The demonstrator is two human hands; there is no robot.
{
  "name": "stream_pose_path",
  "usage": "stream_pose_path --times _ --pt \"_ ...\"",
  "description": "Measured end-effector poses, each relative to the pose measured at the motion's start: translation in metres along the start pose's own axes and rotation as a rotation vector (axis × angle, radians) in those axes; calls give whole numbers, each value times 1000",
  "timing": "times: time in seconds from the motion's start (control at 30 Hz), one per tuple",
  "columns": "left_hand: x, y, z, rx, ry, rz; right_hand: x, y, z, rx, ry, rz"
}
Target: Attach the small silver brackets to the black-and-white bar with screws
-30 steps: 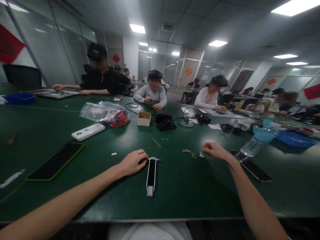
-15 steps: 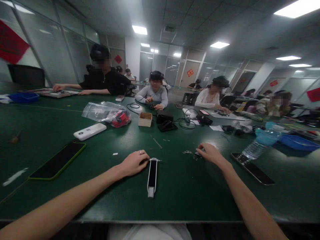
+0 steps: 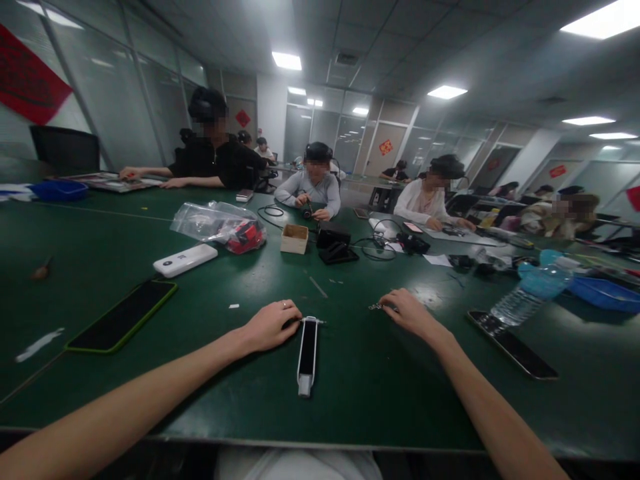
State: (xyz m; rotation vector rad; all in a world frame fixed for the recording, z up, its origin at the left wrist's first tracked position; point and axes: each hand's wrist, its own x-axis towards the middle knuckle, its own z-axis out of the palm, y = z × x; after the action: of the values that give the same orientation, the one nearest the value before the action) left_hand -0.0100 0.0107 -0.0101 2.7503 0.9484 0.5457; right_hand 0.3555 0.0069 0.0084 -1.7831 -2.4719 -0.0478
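Note:
My left hand [image 3: 273,325] rests on the green table, its fingers closed at the left end of a thin rod. That rod crosses the top of a slim white-framed device [image 3: 307,357] with a long black middle, lying flat with a pale block at its near end. On the right, my right hand [image 3: 407,312] bends down to the table with thumb and fingers together over a small silver chain [image 3: 374,307]. Only a short piece of the chain shows past the fingertips; the rest is hidden under the hand.
A green-edged phone [image 3: 123,317] and a white power bank [image 3: 185,260] lie left. Beyond are a plastic bag [image 3: 205,223], a small open box [image 3: 294,240] and black cables. A tilted water bottle [image 3: 525,297] rests over a dark phone [image 3: 525,353] at right. Several people sit around.
My right hand has moved left and lowered over the chain, covering most of it. The clear piece it held is now out of sight. My left hand stays at the rod; the view shifts slightly.

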Motion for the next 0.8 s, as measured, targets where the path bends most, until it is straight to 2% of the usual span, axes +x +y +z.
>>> stream_pose_path --times 0.3,0.8 --pt "-1 0 0 -12 16 7 4 2 8 -13 -25 -2" --pt "-1 -1 1 -4 13 11 2 -6 -2 -74 -80 13"
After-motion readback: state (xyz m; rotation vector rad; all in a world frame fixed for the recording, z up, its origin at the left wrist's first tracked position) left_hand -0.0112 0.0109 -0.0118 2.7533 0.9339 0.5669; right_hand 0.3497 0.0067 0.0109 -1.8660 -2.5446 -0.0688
